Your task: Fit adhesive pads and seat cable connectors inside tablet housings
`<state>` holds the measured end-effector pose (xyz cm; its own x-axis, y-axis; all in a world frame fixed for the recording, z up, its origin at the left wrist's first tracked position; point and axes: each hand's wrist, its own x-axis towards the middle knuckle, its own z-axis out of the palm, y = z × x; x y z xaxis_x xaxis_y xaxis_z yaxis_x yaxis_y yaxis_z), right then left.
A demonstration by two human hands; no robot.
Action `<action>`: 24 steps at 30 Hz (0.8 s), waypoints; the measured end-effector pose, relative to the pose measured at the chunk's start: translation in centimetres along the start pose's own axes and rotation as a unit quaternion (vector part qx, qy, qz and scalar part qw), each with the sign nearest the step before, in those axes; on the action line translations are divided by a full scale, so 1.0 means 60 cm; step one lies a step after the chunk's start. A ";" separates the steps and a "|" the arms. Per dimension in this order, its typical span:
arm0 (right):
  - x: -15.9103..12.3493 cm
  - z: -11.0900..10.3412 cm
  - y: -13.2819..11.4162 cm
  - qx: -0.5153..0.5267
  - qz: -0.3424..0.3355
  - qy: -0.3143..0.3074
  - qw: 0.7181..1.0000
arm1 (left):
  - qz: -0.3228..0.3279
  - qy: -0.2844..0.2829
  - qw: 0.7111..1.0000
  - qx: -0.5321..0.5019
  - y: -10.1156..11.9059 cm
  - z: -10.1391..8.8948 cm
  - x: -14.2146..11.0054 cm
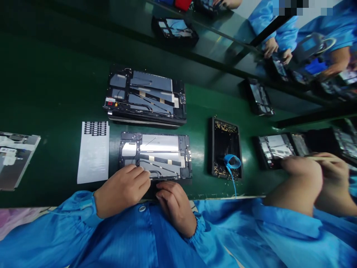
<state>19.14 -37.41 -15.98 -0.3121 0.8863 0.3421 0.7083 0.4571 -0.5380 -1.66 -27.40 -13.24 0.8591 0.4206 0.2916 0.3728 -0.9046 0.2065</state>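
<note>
An opened tablet chassis (pixel 156 154) with silver shields and black cables lies on the green belt in front of me. My left hand (pixel 122 190) rests on its near left edge, fingers curled together and pressed on the frame. My right hand (pixel 174 204) lies at the near edge beside it, fingers bent down against the frame; what either holds, if anything, is hidden. Both sleeves are blue. A white liner sheet (pixel 93 152) with a block of small black stickers at its top lies left of the chassis.
A stack of opened tablets (pixel 145 96) sits beyond. A black tray (pixel 225 147) with small gold screws and a blue wrist-strap cord stands to the right. A co-worker's forearms (pixel 304 186) work at the right on another tablet (pixel 275 147). Another unit (pixel 13 156) lies far left.
</note>
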 end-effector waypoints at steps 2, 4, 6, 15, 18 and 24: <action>0.000 -0.001 0.000 0.005 -0.005 0.009 1.000 | -0.001 -0.010 1.000 -0.016 0.003 0.002 0.003; -0.001 -0.001 0.000 0.009 -0.005 0.018 1.000 | 0.003 -0.021 1.000 -0.015 0.007 0.004 0.008; -0.004 -0.001 0.001 0.012 -0.001 0.023 1.000 | 0.010 -0.032 0.999 0.002 0.012 0.006 0.015; -0.018 -0.005 0.015 0.028 0.008 0.048 0.998 | 0.008 -0.073 0.990 0.120 0.044 0.004 0.039; -0.022 -0.007 0.021 0.030 0.008 0.054 0.998 | 0.015 -0.089 0.984 0.153 0.060 0.003 0.046; -0.027 -0.008 0.025 0.043 0.014 0.058 0.997 | 0.021 -0.088 0.982 0.165 0.037 -0.008 0.083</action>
<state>21.00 -38.22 -16.98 -0.2137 0.8868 0.4098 0.6575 0.4409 -0.6110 3.28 -27.30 -10.85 0.9126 0.3901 0.1223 0.4041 -0.9060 -0.1257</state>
